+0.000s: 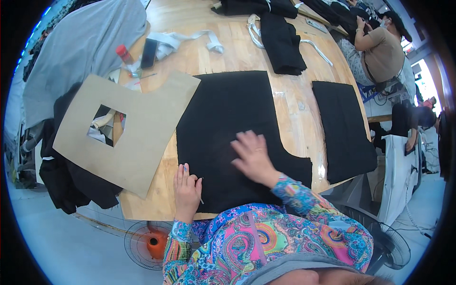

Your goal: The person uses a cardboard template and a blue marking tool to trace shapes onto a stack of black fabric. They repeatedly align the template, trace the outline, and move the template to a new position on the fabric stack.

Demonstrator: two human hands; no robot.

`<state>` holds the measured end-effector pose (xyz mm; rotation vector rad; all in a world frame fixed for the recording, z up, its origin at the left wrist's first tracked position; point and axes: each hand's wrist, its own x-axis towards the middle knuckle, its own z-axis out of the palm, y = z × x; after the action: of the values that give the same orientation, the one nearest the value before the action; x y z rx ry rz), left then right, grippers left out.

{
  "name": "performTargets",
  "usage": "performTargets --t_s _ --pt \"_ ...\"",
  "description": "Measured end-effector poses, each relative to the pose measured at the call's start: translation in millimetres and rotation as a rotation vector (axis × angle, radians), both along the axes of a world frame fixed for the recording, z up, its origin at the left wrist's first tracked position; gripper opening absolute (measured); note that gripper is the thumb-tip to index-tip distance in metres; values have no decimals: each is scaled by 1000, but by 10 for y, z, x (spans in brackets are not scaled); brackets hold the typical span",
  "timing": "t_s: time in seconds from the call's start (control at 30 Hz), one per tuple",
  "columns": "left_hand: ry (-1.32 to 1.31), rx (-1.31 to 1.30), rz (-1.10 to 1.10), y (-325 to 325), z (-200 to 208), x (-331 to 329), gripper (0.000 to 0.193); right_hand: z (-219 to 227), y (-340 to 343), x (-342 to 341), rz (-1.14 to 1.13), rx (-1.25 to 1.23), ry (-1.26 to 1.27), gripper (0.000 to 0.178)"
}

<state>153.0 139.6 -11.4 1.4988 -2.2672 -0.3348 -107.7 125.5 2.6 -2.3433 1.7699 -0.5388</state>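
Note:
A black cut fabric panel (pixel 228 114) with a curved notch on its right side lies flat before me on the wooden table. My right hand (pixel 254 156) is spread open over the middle of the panel, slightly blurred by motion. Down at the panel's left edge, my left hand (pixel 188 190) rests with some fingers stretched forward and others curled. A thin pale stick (pixel 201 194), like a slim pen, pokes out beside that hand's curled fingers. Left of the panel sits a beige cardboard pattern (pixel 142 114) with a square window cut in it.
Another black fabric piece (pixel 342 128) lies at right, with a folded black bundle (pixel 282 45) farther back. A phone (pixel 149 53), a red-capped container (pixel 123 52) and white strips (pixel 175 40) lie at far left. Grey cloth (pixel 85 57) hangs there. A person (pixel 384 52) sits beyond.

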Motion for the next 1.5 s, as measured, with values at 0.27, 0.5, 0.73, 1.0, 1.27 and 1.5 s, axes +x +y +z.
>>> performTargets --t_s 0.27,0.5,0.73,1.0,1.27,1.5 --pt "-10 -19 -13 8 -37 1 14 -220 -316 268 112 8 66 67" --pt "20 -18 -13 1 5 -13 14 -351 -91 -598 -432 -90 234 80" --pt "-45 5 24 15 199 -53 13 -3 256 122 -3 40 90 81" --pt "155 -63 -275 -504 59 -403 13 -115 101 253 294 84 54 83" --pt "48 -65 -316 -431 -76 -425 23 -107 783 -592 -184 197 158 84" --pt "34 -71 -302 -418 -111 -438 23 -203 1392 -1042 -515 261 209 80"
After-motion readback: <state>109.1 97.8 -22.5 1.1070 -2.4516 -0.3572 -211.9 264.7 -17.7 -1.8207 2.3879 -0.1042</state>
